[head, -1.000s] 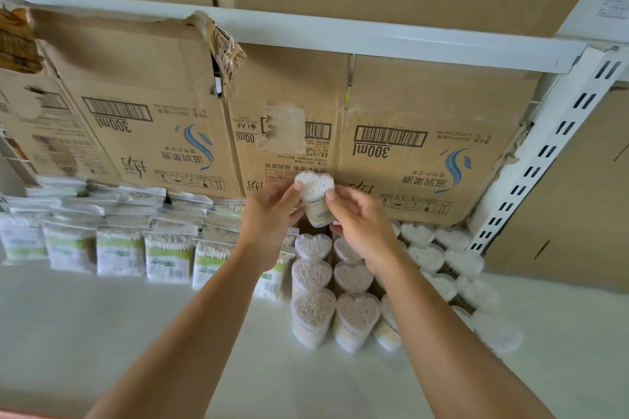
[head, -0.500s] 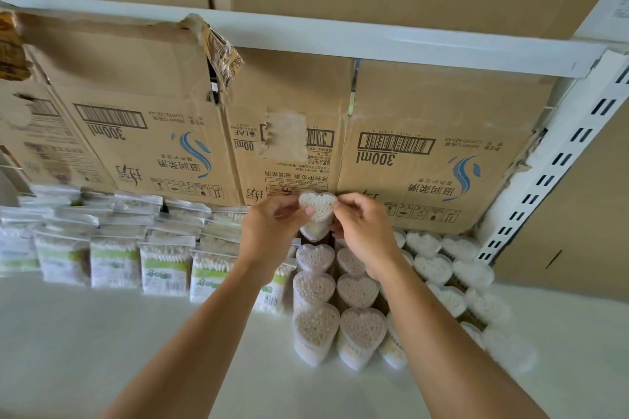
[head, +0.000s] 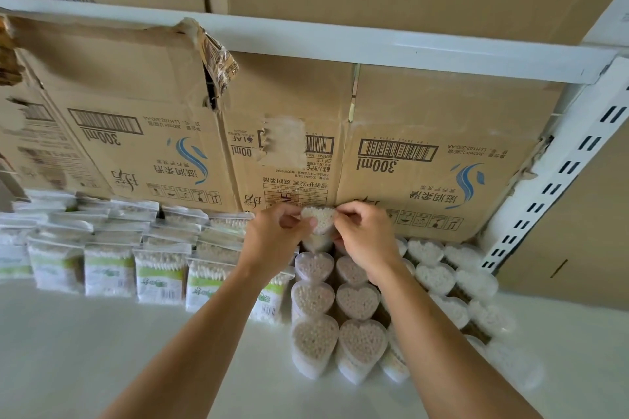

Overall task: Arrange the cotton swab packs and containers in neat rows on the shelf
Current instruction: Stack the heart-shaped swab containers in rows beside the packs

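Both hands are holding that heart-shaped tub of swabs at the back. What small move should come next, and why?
Probably lower the heart-shaped tub straight down. The left hand and right hand pinch it just above the back end of a column of heart tubs, near the cardboard box, so setting it there would likely continue that row.

Heart-shaped swab container (head: 319, 219) — upright, above heart-container rows (head: 337, 320), bagged packs (head: 160, 277) left

Lower part of the held heart container (head: 321, 219) is hidden; leftmost swab packs (head: 13, 258) are cropped.
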